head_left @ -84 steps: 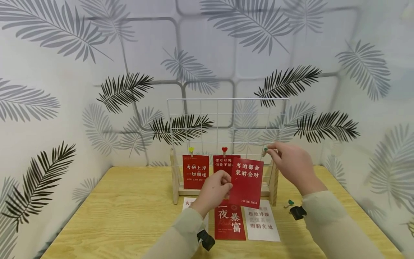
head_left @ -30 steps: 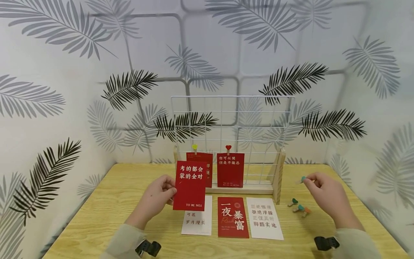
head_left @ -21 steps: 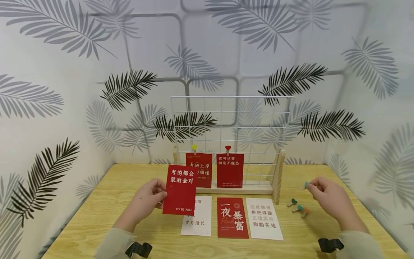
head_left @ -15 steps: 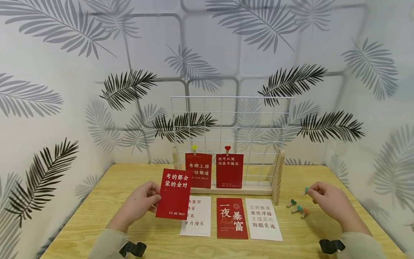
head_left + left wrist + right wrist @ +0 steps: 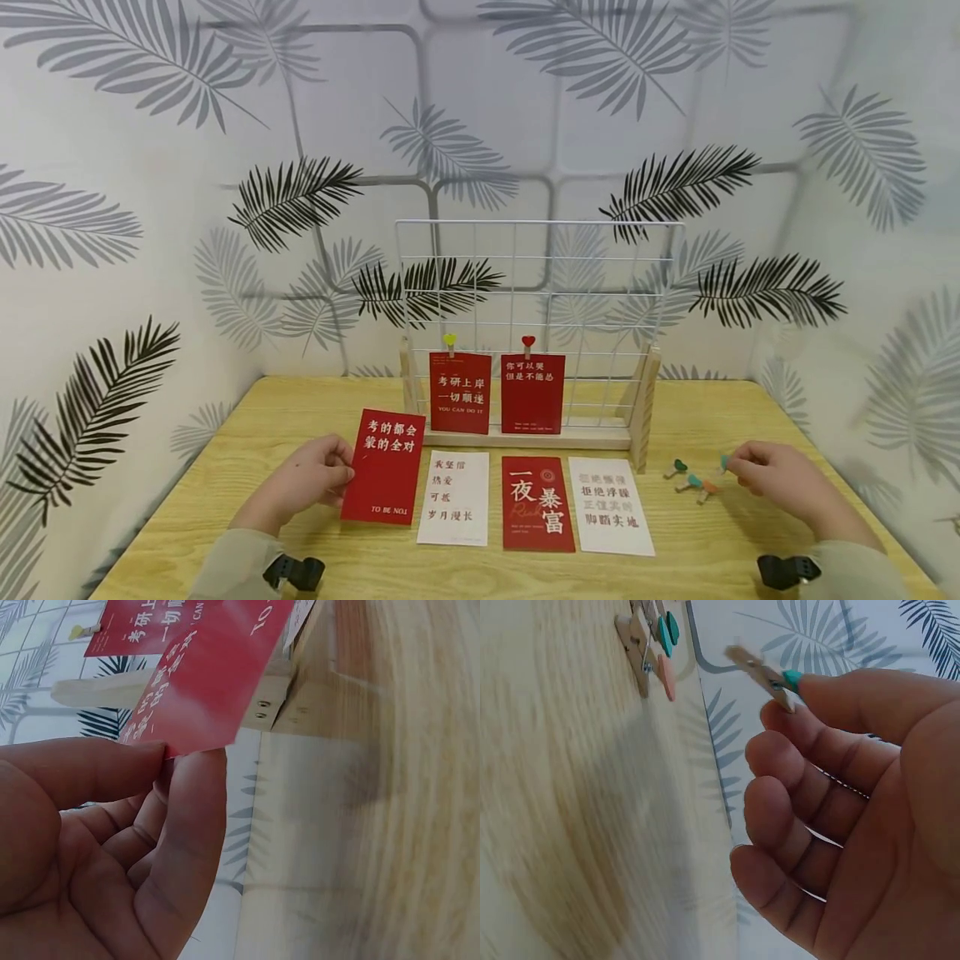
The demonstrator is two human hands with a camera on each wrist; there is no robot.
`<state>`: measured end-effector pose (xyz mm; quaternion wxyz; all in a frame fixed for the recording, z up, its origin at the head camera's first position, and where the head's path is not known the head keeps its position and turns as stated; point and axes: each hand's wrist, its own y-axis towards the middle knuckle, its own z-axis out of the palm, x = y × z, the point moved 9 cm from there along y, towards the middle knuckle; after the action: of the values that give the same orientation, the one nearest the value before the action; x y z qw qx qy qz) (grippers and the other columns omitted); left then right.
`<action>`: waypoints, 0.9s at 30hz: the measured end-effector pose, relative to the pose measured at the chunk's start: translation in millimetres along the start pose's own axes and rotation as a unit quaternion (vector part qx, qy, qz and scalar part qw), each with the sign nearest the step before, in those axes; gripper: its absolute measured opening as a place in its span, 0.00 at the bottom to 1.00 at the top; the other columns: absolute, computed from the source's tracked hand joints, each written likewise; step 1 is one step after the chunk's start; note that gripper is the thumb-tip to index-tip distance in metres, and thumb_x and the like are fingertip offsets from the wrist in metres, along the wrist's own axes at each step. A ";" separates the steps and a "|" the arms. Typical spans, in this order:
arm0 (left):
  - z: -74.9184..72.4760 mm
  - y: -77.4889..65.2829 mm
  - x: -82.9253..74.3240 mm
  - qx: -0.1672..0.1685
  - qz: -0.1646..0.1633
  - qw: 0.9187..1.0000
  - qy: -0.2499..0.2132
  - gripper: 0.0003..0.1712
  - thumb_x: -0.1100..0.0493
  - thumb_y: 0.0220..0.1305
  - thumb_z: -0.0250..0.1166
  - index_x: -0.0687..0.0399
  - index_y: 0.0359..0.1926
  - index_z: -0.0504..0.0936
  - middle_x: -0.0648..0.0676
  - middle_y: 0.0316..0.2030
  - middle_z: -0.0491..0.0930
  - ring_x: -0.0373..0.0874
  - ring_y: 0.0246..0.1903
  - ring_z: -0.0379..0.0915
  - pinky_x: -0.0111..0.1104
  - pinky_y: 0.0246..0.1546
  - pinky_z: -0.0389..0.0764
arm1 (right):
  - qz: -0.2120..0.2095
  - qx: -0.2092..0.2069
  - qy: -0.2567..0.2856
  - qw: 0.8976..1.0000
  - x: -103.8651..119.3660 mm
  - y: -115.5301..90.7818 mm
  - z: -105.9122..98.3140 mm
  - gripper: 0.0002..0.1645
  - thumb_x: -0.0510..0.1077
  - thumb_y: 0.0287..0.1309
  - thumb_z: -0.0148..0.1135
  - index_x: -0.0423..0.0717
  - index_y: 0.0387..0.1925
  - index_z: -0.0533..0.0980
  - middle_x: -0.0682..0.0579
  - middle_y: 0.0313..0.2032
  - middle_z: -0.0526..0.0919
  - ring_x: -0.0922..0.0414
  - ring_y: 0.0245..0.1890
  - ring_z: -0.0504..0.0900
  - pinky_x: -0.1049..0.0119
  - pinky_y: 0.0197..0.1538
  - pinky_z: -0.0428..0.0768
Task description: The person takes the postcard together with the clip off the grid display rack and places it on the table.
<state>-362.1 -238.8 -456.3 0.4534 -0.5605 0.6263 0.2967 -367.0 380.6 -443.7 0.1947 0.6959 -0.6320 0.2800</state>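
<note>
Clock positions as seen in the head view, measured from the middle of the rack (image 5: 525, 439).

Left hand (image 5: 307, 485), 8 o'clock: thumb and index pinch the red card (image 5: 384, 467) marked TO BE NO.1, by its 9 o'clock edge. Thumb on the printed face, other fingers curled behind. Card faces the wearer, top tipped a touch toward 1 o'clock. Can't tell if its bottom edge meets the table (image 5: 495, 579).

Right hand (image 5: 783, 487), 4 o'clock: thumb and index clamped on the teal-heart end of a small clothes peg (image 5: 763, 678). Other three fingers loosely curled beside them; in the right wrist view the peg's bare wooden end points to 10.

Three loose pegs — green (image 5: 678, 468), teal (image 5: 691, 482), orange (image 5: 707, 492) — lie bunched on the wood at the right hand's 9 o'clock, near but apart.

On the rack: one hung card (image 5: 460, 417) at 8 under a yellow heart peg (image 5: 450, 341), a second hung card (image 5: 532, 400) at 6 under a red heart peg (image 5: 528, 342).

Flat in front: a white card (image 5: 453, 500) at 7, a red flat card (image 5: 537, 521) at 6, a grey-lettered white card (image 5: 611, 533) at 5.
</note>
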 end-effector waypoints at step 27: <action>-10.3 -4.7 36.2 0.022 -0.064 0.997 0.033 0.04 0.70 0.67 0.58 0.65 0.41 0.72 0.60 0.32 0.75 0.50 0.27 0.77 0.40 0.30 0.85 | 0.005 0.062 0.031 0.998 -22.5 -1.2 17.8 0.11 0.42 0.70 0.57 0.39 0.39 0.81 0.53 0.22 0.73 0.57 0.22 0.69 0.66 0.28 0.68</action>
<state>-358.5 -264.5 -484.0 0.4633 -0.5985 0.6101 0.2344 -364.3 386.9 -471.6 0.1695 0.6946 -0.6105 0.3408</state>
